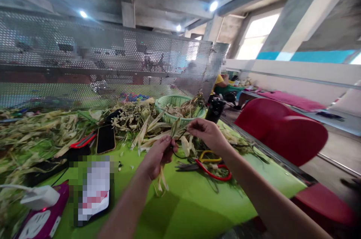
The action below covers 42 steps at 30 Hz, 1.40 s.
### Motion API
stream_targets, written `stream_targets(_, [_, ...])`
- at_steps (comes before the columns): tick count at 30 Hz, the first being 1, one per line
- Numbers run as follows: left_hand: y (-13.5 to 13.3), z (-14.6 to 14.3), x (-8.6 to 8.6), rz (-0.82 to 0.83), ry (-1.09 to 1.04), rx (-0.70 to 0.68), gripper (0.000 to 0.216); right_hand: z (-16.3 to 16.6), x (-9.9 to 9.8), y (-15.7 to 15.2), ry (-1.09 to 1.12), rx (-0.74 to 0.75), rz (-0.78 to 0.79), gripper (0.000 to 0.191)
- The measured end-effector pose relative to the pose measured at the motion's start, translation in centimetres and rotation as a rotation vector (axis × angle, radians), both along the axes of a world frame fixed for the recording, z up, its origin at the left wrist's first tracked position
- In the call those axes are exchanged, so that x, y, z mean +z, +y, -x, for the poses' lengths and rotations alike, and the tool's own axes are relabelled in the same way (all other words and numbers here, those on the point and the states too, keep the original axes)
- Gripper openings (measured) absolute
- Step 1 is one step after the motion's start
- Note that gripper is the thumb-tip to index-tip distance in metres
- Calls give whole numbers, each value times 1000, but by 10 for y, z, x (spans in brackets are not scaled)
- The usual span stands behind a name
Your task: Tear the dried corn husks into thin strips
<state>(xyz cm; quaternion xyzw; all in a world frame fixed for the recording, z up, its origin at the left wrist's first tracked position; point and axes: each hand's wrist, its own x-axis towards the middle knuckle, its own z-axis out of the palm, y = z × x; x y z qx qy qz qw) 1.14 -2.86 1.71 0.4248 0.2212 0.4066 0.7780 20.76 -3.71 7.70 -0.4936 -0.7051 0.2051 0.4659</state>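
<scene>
My left hand [158, 156] is closed around a small bundle of dried corn husk [175, 129], whose leaves stick up above the fist and hang out below it. A thin dark cord [177, 155] loops beside the bundle. To the right and slightly higher, my right hand [207, 133] pinches thumb and fingers together on what looks like the end of this cord. Under my right wrist, scissors [188, 167] with red and yellow handles lie on the green tabletop [169, 216], blades toward my left hand. Loose husk pieces [149, 130] lie just behind both hands.
Behind the husks stands a green plastic basket [183, 120], with a black bottle-like object [216, 109] beside it. Phones [106, 139], a purple power strip [60, 203] and husk heaps [36, 133] occupy the left. A perforated metal partition [113, 66] rises behind; a red chair [279, 130] stands right.
</scene>
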Motion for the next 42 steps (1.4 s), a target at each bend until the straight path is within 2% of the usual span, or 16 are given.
stream_targets(4, [12, 11, -1, 20, 12, 87, 32, -20, 1, 6, 89, -150, -78, 20])
stream_targets(7, [19, 15, -4, -10, -18, 139, 30, -33, -1, 8, 99, -205, -104, 20])
stream_targets(12, [24, 18, -7, -13, 0, 162, 31, -31, -1, 4, -344, -156, -69, 14])
stream_targets(14, [23, 18, -7, -9, 27, 186, 32, -16, 0, 1, -337, -117, -47, 21])
stream_targets(15, [23, 17, -7, -8, 44, 202, 33, -6, -1, 0, -265, -63, 7, 24])
stream_targets(17, [23, 17, -7, -12, 58, 217, 34, 17, -5, -1, -59, 103, 218, 30])
stream_targets(20, [24, 18, -6, -25, 32, 210, 34, 44, -18, 6, 184, 335, 480, 35])
stream_targets(22, [26, 20, -5, -29, 25, 210, 32, 53, -30, 15, 235, 389, 558, 36])
stream_targets(24, [29, 21, -6, -30, 49, 225, 32, 54, -41, 24, 197, 338, 505, 30])
stream_targets(27, [33, 22, -12, -39, 123, 252, 33, 49, -50, 32, 57, 196, 252, 16])
stream_targets(30, [37, 23, -19, -86, 252, 249, 38, 45, -50, 28, -87, 135, 52, 9])
stream_targets(33, [37, 23, -20, -247, 467, 227, 37, 43, -46, 20, -203, 99, -87, 6])
stream_targets(36, [33, 23, -13, -451, 654, 183, 32, 38, -42, 16, -315, 38, -167, 7])
stream_targets(39, [29, 24, -4, -560, 729, 113, 27, 32, -41, 16, -407, -3, -197, 7])
stream_targets(42, [26, 27, 1, -665, 857, 101, 25, 26, -39, 16, -470, 25, -229, 6])
